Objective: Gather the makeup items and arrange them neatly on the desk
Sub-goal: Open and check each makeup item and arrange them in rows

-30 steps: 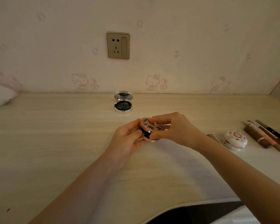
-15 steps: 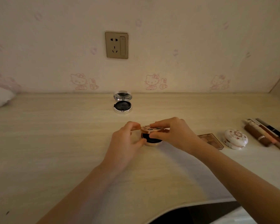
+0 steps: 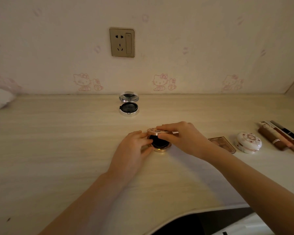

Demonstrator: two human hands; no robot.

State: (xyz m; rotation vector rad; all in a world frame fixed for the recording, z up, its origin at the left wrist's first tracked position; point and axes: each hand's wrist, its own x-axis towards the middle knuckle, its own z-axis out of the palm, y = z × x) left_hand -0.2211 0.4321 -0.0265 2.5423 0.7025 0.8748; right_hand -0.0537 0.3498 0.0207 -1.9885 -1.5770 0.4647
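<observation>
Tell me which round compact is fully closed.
The white floral compact at right. The silver compact by the wall lies open, and the gold compact at centre has its lid lifted.

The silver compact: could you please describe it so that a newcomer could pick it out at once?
Find the wall socket above the desk; directly below it, at the far edge, sits the silver compact. Unlike the gold compact gripped by the left hand and right hand, it lies untouched, its mirrored lid raised behind a black insert.
</observation>
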